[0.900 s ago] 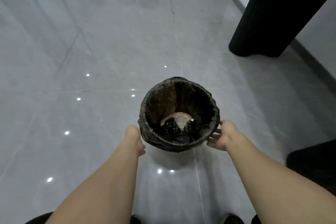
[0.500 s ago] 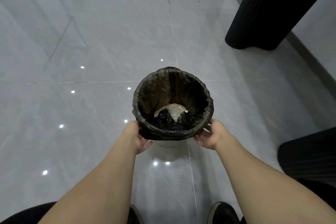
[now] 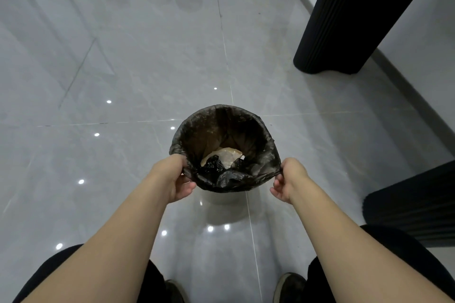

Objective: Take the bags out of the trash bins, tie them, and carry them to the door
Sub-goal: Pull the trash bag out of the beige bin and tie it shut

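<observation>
black trash bag (image 3: 256,140) sat between the two hands on the grey tiled floor (image 3: 123,69), mouth open and upward, its rim stretched into a rough ring; the bin beneath was hidden. left hand (image 3: 176,179) pinched the near-left rim, right hand (image 3: 286,179) pinched the near-right rim. pale crumpled paper (image 3: 227,156) lay at the bottom. a dark ribbed column (image 3: 344,19) stood well apart, far right.

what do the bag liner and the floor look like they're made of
Bag liner: thin black plastic film, to judge by its crinkles, soft sheen and the way its rim stretches where the left hand and right hand pinch it. Floor: large grey polished tiles, probably glazed ceramic or stone-look porcelain; thin grout lines and mirror-like light reflections show.
</observation>
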Motion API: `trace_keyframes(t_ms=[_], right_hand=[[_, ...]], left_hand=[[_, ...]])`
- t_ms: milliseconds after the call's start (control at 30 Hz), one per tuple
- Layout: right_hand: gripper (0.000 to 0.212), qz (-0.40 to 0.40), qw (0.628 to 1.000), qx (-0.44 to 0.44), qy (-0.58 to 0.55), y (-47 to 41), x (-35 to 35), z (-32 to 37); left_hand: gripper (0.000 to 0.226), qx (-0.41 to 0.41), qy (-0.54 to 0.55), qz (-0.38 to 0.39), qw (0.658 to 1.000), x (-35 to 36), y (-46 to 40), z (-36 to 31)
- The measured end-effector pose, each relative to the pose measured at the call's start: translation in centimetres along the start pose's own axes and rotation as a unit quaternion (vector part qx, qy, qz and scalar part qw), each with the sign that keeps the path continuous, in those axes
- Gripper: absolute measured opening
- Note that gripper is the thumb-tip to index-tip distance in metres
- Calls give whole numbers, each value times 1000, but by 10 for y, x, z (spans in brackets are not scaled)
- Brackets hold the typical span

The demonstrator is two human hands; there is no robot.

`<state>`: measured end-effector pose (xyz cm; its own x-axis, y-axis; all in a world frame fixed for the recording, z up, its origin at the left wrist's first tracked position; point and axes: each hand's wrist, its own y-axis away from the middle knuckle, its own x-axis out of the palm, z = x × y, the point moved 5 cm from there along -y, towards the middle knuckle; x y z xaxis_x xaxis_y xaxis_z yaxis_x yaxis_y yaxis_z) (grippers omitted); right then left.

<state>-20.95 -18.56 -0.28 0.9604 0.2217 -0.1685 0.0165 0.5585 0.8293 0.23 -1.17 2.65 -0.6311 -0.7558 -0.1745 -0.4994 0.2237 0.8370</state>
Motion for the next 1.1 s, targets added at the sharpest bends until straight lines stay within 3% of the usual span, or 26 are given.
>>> trace_keyframes(t_ms=[200,333,467,567,667,767,833,900,1000,1033,1100], right_hand=[[5,11,984,-180,11,9,18,57],[11,47,966,-255,1,7,34,99],[3,109,963,-230,-84,-2,52,133],[10,138,955,-229,-131,-10,63,154],[18,159,947,-227,-160,-14,69,166],[13,121,944,-307,-2,-7,66,178],[18,91,900,-389,173,-1,66,187],[37,74,837,-430,330,2,68,191],[41,20,716,-421,557,3,71,182],[34,-4,678,-407,612,2,70,177],[20,-45,635,-395,663,0,67,170]], left_hand=[[8,135,-68,-45,987,0,7,-55],[15,226,-48,-81,970,5,-5,-98],[16,270,82,4,959,22,-20,-132],[6,338,78,104,932,37,-28,-153],[15,393,84,167,900,34,-27,-175],[22,397,49,192,896,25,-24,-187],[30,369,-125,114,914,20,-31,-184],[46,320,-316,7,893,14,-41,-175],[46,269,-538,-82,795,14,-55,-163],[38,269,-586,-105,757,16,-57,-162],[26,289,-612,-143,722,17,-58,-163]])
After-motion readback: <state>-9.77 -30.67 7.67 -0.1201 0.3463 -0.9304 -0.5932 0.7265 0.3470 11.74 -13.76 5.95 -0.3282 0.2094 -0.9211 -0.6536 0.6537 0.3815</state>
